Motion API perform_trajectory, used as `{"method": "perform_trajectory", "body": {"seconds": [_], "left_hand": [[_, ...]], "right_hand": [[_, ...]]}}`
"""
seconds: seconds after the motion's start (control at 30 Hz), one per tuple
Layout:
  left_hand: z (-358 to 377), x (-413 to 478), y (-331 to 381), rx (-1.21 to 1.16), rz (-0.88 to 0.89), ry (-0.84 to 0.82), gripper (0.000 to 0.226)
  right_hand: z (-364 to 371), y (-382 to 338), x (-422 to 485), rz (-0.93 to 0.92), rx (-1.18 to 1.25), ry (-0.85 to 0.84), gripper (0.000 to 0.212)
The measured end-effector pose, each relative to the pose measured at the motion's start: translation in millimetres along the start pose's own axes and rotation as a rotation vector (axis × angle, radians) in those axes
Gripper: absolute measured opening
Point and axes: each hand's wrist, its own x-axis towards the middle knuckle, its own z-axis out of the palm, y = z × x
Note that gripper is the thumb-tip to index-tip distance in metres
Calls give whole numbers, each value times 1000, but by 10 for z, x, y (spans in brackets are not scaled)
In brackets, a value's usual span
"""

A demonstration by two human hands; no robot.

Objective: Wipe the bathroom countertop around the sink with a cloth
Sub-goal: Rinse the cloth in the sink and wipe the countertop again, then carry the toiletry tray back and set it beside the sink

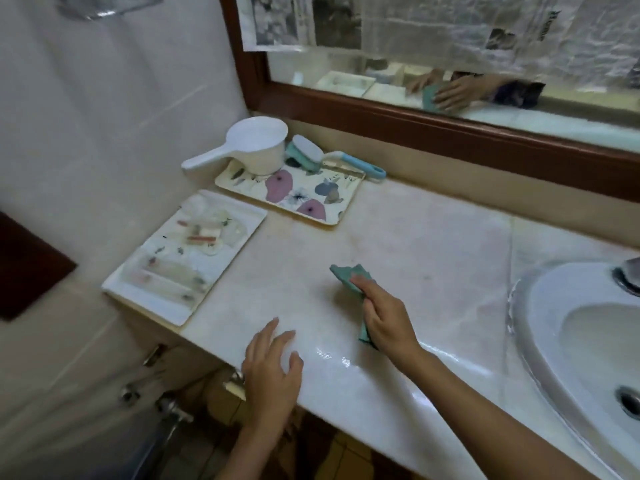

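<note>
A pale marble countertop [415, 244] runs from the left wall to a white sink [554, 341] at the right. My right hand [384, 317] presses a teal cloth [346, 275] flat on the counter, left of the sink; part of the cloth is hidden under the palm. My left hand [273, 372] rests on the counter's front edge with fingers spread and nothing in it. A wet sheen shows on the counter near my right wrist.
A white tray [242, 216] with small toiletries sits at the counter's left end. Behind it a floral tray [332, 216] carries a white scoop [252, 147] and a teal-handled brush [325, 154]. A wood-framed mirror [415, 123] runs along the back wall.
</note>
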Motion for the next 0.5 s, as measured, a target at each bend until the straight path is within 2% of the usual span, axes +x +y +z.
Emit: {"method": "perform_trajectory", "body": {"seconds": [0.07, 0.13, 0.2, 0.23, 0.3, 0.37, 0.43, 0.5], "left_hand": [[-172, 127, -308, 71, -41, -9, 40], [-289, 190, -499, 96, 58, -33, 39], [-377, 243, -588, 82, 161, -54, 34], [-428, 274, -608, 59, 191, -56, 32], [-528, 320, -644, -1, 205, -23, 28], [-660, 347, -667, -86, 94, 73, 24], [-836, 394, -667, -221, -139, 203, 26], [-1007, 491, -696, -393, -349, 368, 37]], "right_hand": [[276, -62, 246, -85, -182, -102, 56], [571, -66, 371, -236, -401, -245, 57], [815, -109, 397, -290, -598, -375, 54], [895, -125, 410, -293, -658, -371, 54], [986, -240, 465, -396, -705, -229, 48], [1068, -378, 619, -494, -624, -95, 32], [1157, -588, 894, -469, -543, -38, 23], [1307, -844, 1212, -407, -464, -23, 20]]}}
